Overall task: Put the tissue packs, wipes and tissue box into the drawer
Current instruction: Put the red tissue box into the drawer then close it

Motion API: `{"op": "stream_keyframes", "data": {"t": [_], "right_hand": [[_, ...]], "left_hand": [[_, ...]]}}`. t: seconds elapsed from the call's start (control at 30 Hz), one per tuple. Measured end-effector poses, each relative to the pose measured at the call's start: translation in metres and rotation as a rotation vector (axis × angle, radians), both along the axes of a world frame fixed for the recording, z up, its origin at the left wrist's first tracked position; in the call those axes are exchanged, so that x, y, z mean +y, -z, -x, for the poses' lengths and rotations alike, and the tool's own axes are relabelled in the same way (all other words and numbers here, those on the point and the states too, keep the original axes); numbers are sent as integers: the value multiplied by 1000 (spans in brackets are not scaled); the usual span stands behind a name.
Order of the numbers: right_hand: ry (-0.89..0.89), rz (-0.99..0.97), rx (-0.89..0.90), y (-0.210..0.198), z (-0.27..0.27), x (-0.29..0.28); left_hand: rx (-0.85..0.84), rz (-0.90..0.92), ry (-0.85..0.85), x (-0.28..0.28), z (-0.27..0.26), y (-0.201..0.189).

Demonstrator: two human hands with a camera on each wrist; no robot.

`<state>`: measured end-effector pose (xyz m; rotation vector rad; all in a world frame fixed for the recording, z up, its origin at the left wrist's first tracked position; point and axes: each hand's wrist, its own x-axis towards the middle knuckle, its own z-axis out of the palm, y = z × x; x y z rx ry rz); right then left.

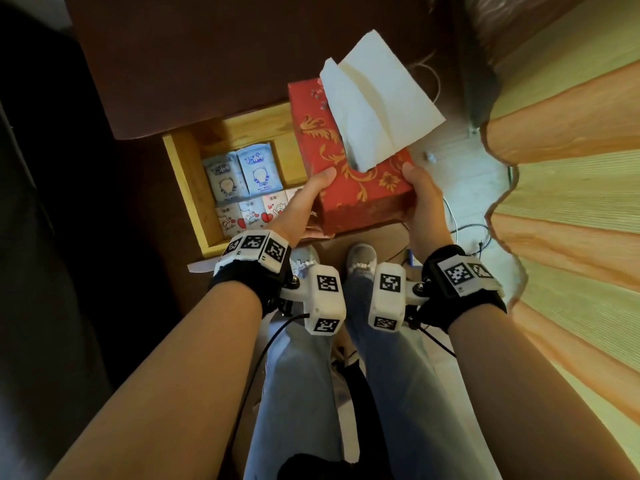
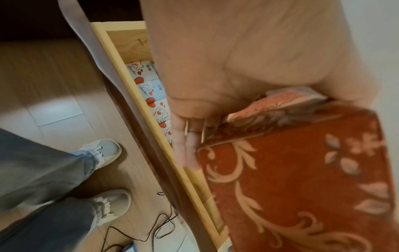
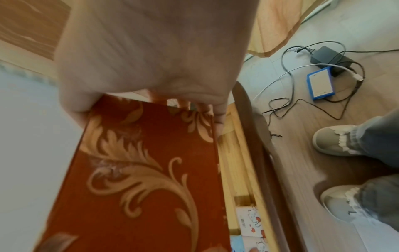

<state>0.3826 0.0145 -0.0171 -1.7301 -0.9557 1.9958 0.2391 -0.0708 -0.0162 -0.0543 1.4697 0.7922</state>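
Note:
A red tissue box [image 1: 349, 168] with gold scrollwork and a white tissue [image 1: 377, 105] sticking out hangs above the right part of the open wooden drawer [image 1: 183, 174]. My left hand [image 1: 304, 202] grips its near left corner, thumb on top. My right hand [image 1: 424, 192] grips its near right corner. Inside the drawer lie two blue packs [image 1: 239, 176] and several white packs with red hearts [image 1: 252, 213]. The left wrist view shows the box [image 2: 302, 187] under my palm [image 2: 237, 68]; the right wrist view shows the box [image 3: 140, 179] held by my fingers [image 3: 218, 116].
A dark brown cabinet top [image 1: 225, 57] overhangs the drawer. Orange curtain folds [image 1: 561, 188] hang at the right. Cables and a blue-edged device [image 3: 320, 85] lie on the wooden floor by my feet [image 3: 336, 143].

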Motion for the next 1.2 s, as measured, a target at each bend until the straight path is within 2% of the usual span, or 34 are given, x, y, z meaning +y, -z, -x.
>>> {"op": "stream_keyframes", "data": {"t": [0.13,0.33,0.47,0.7,0.87,1.0,1.2], "right_hand": [[-7,55,-49,14,-17,5],[-124,38,-131,39,-21,29],[-221,-76,-169,63,-23,44],[-284,-446,-413,111,-40,61],[-402,-485,-485,130,-42,61],[-376,-493,-484,132,-43,63],[-339,-538,-506,132,-42,57]], "left_hand": [[-24,96,59,6,-14,10],[18,124,-41,27,-25,36],[66,72,-125,40,-29,64],[198,3,-191,44,-34,111],[203,-3,-131,34,-36,132],[252,59,-82,35,-33,134],[270,31,-116,43,-33,140]]}}
